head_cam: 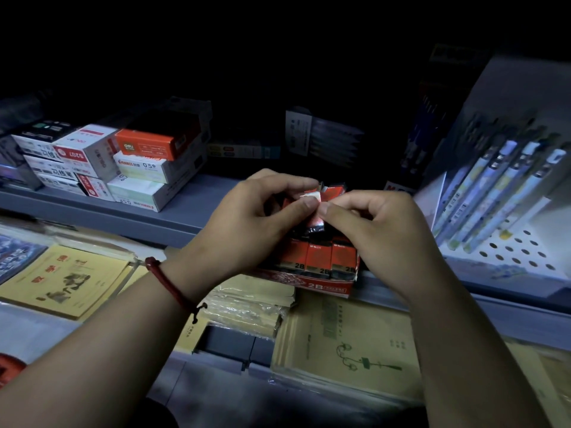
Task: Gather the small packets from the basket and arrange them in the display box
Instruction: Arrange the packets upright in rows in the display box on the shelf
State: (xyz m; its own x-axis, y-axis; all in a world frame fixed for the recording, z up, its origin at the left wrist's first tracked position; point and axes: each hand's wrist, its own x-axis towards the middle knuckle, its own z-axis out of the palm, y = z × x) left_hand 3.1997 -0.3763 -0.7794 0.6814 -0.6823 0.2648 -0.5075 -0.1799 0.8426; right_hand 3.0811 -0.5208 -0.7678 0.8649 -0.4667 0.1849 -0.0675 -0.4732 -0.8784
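Red glossy packet (318, 196) pinched between left hand (247, 225) and right hand (381, 234).

Two hands meet over a red display box (324, 286) marked 2B on a grey shelf (185, 208). The left hand (247, 217) and right hand (377, 230) both pinch a small red packet (312, 197) above upright packets (321, 254) filling the box.
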